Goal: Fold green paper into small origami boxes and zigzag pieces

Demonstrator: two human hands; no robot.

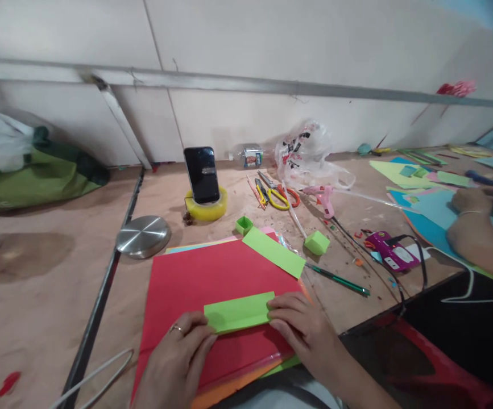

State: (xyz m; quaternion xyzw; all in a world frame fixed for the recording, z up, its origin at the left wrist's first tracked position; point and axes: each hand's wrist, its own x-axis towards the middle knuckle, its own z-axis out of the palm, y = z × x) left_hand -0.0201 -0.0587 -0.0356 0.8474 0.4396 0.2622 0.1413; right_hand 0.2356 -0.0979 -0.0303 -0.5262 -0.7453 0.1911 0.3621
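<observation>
A light green paper strip [240,312] with a crease along its length is held just over a red paper sheet [186,272]. My left hand [178,355], a ring on one finger, pinches the strip's left end. At its right end, my right hand [301,326] grips it between thumb and fingers. A second green strip [274,251] lies across the red sheet's far right corner. Beyond it stand a small open green paper box [244,225] and a folded green paper piece [317,243].
A green pen [338,279], pink glue gun [323,199], yellow-handled scissors [278,199] and purple power strip [393,250] lie to the right. A phone [202,175] leans on a yellow tape roll [207,210]; a round metal lid [144,236] is leftward. Another person's arm [480,227] works at far right.
</observation>
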